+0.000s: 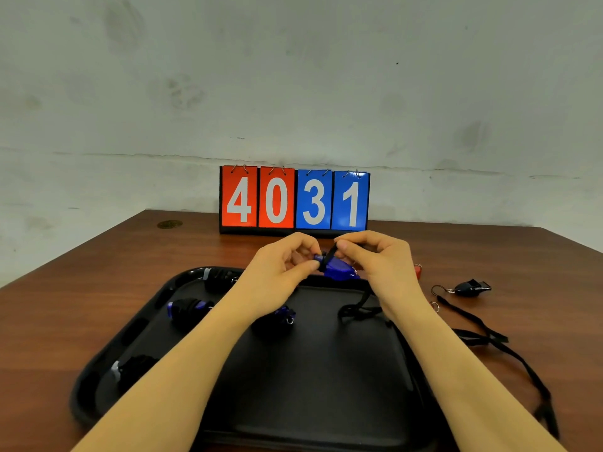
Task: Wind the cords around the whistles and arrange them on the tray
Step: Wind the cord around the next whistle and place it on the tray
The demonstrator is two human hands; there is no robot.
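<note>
Blue whistle (337, 268) sits above the tray's (319, 380) far rim, its mouthpiece pinched by the left hand (284, 267) while the right hand (375, 256) pinches the black cord (329, 256). Best keep each wrap taut and side by side, feeding slack evenly from the tray.

Blue whistle (337, 268), black cord (359, 309), black tray (313, 386), red-and-blue scoreboard (294, 200).

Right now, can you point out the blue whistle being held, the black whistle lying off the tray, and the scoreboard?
blue whistle (337, 268), head view, on its blue body between both hands.
black whistle (471, 287), head view, on its body, on the table.
scoreboard (294, 200), head view, between its red and blue cards.
</note>
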